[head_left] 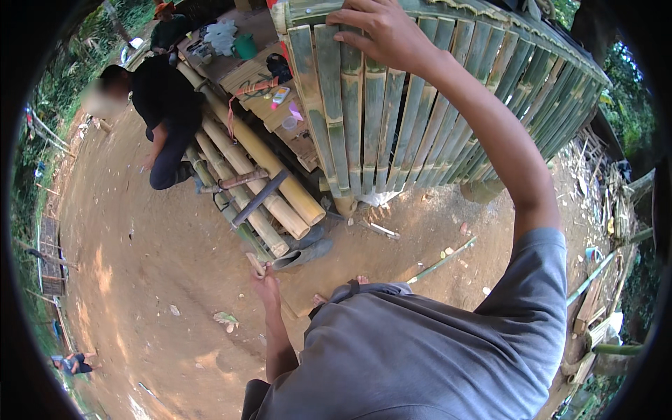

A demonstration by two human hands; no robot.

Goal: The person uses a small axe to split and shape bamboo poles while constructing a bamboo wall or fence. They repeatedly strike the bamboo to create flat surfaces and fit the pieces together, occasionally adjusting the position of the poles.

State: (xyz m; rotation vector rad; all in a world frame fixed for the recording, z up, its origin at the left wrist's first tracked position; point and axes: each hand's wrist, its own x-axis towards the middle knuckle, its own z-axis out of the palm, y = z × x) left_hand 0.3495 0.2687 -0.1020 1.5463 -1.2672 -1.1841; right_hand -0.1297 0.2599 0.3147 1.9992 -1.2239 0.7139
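Observation:
My right hand (383, 33) is raised to the top corner of a bamboo slat panel (413, 119), its fingers bent against the top rail (311, 10). The panel is made of upright green split slats with narrow gaps. Low on my left side, my left hand (265, 283) is closed around a short, pale brown piece of wood (255, 263); its lower part is hidden in the hand. Just beyond that hand lie the cut ends of several long bamboo poles (283, 210).
A person in dark clothes (164, 105) bends beside the poles, with another in an orange hat (164, 28) behind. Dark boots (304, 253) stand under the pole ends. A bamboo platform (297, 143) carries small items and a green bucket (245, 46). A thin green pole (441, 260) lies on the dirt.

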